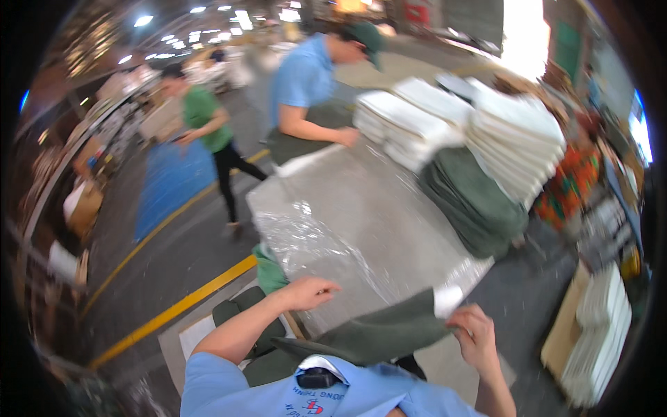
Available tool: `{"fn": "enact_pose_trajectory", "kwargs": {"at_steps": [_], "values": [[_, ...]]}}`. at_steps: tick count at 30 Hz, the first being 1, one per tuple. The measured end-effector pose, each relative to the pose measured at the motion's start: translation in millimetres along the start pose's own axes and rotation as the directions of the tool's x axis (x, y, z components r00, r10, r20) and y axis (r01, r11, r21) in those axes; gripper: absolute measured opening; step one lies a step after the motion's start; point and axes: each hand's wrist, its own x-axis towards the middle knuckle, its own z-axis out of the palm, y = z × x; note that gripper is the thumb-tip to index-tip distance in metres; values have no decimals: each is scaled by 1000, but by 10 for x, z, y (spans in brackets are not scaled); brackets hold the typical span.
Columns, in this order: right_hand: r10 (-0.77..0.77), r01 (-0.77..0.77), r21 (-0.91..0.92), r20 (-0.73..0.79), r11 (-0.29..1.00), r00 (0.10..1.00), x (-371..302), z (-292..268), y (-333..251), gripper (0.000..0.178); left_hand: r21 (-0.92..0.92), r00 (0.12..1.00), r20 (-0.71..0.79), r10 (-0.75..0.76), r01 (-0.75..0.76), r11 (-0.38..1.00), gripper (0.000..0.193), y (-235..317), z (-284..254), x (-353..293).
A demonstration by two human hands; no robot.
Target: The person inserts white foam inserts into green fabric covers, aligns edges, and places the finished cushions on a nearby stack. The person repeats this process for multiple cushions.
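A dark green fabric piece (pixel 389 325) with a white patch (pixel 447 300) at its upper right corner hangs across the near edge of the table, close to my body. My right hand (pixel 476 337) pinches its right edge between thumb and fingers. Over the near left part of the table is my left hand (pixel 309 293), its fingers loosely bent and slightly apart, with nothing visible in them. Beneath both hands the grey tabletop (pixel 361 208) is covered in wrinkled clear plastic film.
Dark green fabric (pixel 472 201) and stacked white padded pieces (pixel 514 135) lie along the table's right side. Across the table a co-worker in blue (pixel 302 80) touches its far edge. A person in green (pixel 201 115) stands left. More white pieces (pixel 601 326) are stacked at right.
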Motion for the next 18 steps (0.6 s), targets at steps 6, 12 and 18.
{"fn": "enact_pose_trajectory", "kwargs": {"at_steps": [6, 12, 18], "values": [[-33, 33, 4, -122, 999, 992, -150, 6, 28, 36, -324, 898, 262, 353, -263, 909, 32, 1303, 427, 785], [30, -10, 79, -261, 997, 965, -538, 58, 153, 26, -378, 965, 108, 238, -181, 908, 32, 1398, 791, 953], [672, -25, 966, -162, 259, 723, -875, 710, 952, 44, -257, 915, -131, 381, -402, 879, 39, 1510, 952, 984]]}}
